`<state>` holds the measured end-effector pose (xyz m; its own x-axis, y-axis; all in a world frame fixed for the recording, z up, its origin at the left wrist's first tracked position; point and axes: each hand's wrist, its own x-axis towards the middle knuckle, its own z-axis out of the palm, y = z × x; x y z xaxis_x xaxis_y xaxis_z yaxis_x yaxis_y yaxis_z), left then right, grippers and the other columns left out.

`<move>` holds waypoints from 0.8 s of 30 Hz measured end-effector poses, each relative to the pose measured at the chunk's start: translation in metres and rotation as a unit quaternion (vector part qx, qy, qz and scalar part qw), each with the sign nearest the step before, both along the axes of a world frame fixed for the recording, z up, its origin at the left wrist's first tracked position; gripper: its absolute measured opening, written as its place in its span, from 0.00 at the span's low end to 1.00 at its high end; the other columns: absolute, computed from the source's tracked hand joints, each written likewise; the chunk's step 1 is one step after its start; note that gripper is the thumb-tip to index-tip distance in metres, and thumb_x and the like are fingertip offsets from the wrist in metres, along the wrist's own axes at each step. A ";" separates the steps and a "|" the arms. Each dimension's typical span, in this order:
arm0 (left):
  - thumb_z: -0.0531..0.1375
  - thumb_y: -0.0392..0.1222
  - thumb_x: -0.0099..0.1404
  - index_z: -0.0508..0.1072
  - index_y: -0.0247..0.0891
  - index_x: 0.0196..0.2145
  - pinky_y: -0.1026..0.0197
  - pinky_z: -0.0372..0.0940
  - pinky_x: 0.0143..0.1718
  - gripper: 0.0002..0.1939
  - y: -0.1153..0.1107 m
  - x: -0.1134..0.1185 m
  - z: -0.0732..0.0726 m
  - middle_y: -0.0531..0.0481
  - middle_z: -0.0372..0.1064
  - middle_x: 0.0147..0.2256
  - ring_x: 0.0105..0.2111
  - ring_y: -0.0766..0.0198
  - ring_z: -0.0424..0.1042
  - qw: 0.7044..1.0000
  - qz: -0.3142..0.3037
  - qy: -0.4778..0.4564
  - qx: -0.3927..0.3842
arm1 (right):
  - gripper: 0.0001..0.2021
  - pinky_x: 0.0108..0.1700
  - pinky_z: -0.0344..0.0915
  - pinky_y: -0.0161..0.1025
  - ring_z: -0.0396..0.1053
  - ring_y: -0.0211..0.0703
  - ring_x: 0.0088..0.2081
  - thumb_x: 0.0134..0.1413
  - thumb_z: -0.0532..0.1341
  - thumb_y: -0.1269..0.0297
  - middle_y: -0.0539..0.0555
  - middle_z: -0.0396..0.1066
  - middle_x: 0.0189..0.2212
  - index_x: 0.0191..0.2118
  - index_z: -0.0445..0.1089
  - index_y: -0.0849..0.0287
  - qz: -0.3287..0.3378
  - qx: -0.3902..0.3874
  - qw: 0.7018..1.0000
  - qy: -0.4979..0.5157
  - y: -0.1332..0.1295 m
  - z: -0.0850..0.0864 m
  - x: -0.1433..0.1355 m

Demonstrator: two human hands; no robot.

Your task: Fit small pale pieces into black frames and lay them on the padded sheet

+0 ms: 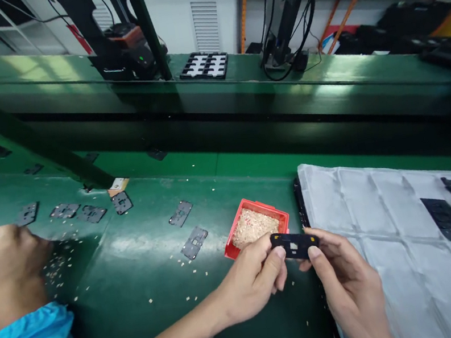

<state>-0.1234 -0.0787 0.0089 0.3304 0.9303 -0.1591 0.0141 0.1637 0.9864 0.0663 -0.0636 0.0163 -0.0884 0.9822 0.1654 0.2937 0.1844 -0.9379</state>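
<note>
A small black plastic plate (294,246) with a rectangular opening and yellow marks at its ends is held level between my two hands. My left hand (256,272) pinches its left end between thumb and fingers. At the right end, my right hand (344,279) grips it the same way. Just behind my left hand sits a red bin (254,204) filled with tiny pale chips (252,225). To the right lies a white compartment tray (370,208), with stacks of similar black plates (445,217) in its right-hand pockets.
Loose dark plates (195,242) lie across the green bench (148,274), with tiny chips scattered among them. At the left, a co-worker's hands (9,257) hold a dark piece. A slanted green post (20,131) rises from the bench. Behind runs a raised ledge carrying a black-and-white tray (205,65).
</note>
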 end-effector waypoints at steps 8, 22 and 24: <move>0.45 0.59 0.82 0.65 0.38 0.40 0.65 0.61 0.27 0.23 -0.025 0.016 0.008 0.57 0.64 0.20 0.19 0.69 0.61 0.999 0.010 -0.042 -0.017 | 0.05 0.26 0.75 0.27 0.75 0.35 0.22 0.67 0.67 0.63 0.49 0.80 0.28 0.42 0.81 0.54 -0.028 0.006 0.998 0.054 -0.011 0.002 0.002; 0.45 0.53 0.83 0.65 0.38 0.37 0.64 0.59 0.30 0.21 -0.040 0.016 0.010 0.59 0.61 0.19 0.19 0.70 0.59 0.999 0.033 -0.001 0.027 | 0.07 0.26 0.71 0.27 0.71 0.34 0.23 0.68 0.65 0.60 0.49 0.76 0.26 0.38 0.79 0.54 -0.004 -0.002 0.999 0.035 -0.021 0.009 0.001; 0.45 0.53 0.82 0.66 0.38 0.38 0.64 0.59 0.30 0.21 -0.042 0.016 0.010 0.59 0.61 0.19 0.19 0.70 0.59 0.999 0.032 0.004 0.024 | 0.08 0.26 0.71 0.28 0.70 0.34 0.23 0.68 0.65 0.60 0.48 0.75 0.25 0.38 0.79 0.55 -0.008 -0.004 1.000 0.029 -0.023 0.010 0.000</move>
